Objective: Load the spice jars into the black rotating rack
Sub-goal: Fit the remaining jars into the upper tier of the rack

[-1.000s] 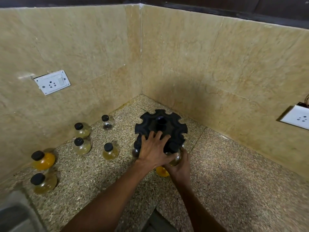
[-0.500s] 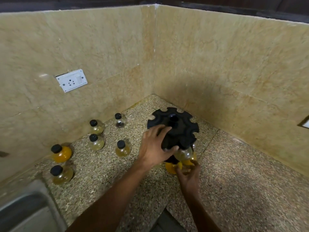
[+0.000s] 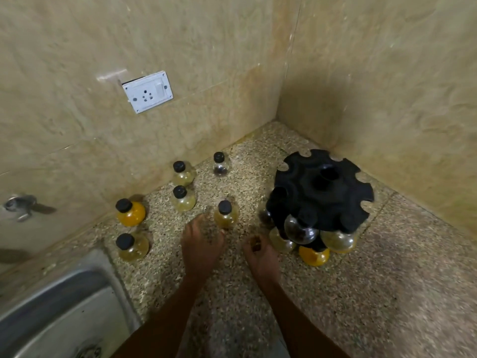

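The black rotating rack (image 3: 320, 189) stands in the counter corner at the right. Several round jars hang in its near slots, among them a clear one (image 3: 300, 229), a pale yellow one (image 3: 338, 240) and an orange one (image 3: 313, 255). Several black-capped jars stand loose on the counter to the left. The nearest, a pale yellow jar (image 3: 225, 215), is right at the fingertips of my left hand (image 3: 202, 244), which is spread flat and holds nothing. My right hand (image 3: 260, 254) lies beside it with loosely curled fingers, empty, just left of the rack.
More loose jars stand toward the left wall, including an orange one (image 3: 130, 213) and a yellow one (image 3: 131, 245). A steel sink (image 3: 64, 306) fills the lower left. A white wall socket (image 3: 147, 91) sits above the jars. Tiled walls close in behind the rack.
Both hands have come off the rack and moved left toward the loose jars. The right hand has let go of the jar now hanging in the rack. The view has swung left.
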